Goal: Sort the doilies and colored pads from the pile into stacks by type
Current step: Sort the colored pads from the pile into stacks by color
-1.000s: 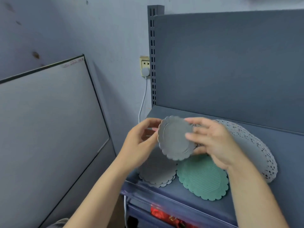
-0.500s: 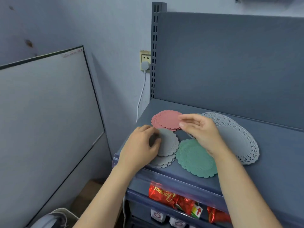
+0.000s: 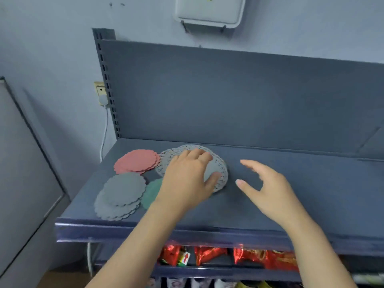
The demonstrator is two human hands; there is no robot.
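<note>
Grey pad [image 3: 124,188] now stacked at the shelf's [image 3: 311,183] front-left corner, the left hand [image 3: 185,179] moves onto the doilies [image 3: 165,163], grip unclear; right hand [image 3: 268,190] empty, loose.

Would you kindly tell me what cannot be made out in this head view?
Head view:
- Green pad: mostly behind the left hand.
- White doilies: middle under that hand; count unclear.
- Its grip: fingers curl out of sight.
- Red snack packets: cut off by the shelf lip.

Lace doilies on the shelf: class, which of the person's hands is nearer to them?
Left. The left hand rests on top of the lace doilies; the right hand hovers open over the shelf to their right, not touching.
</note>
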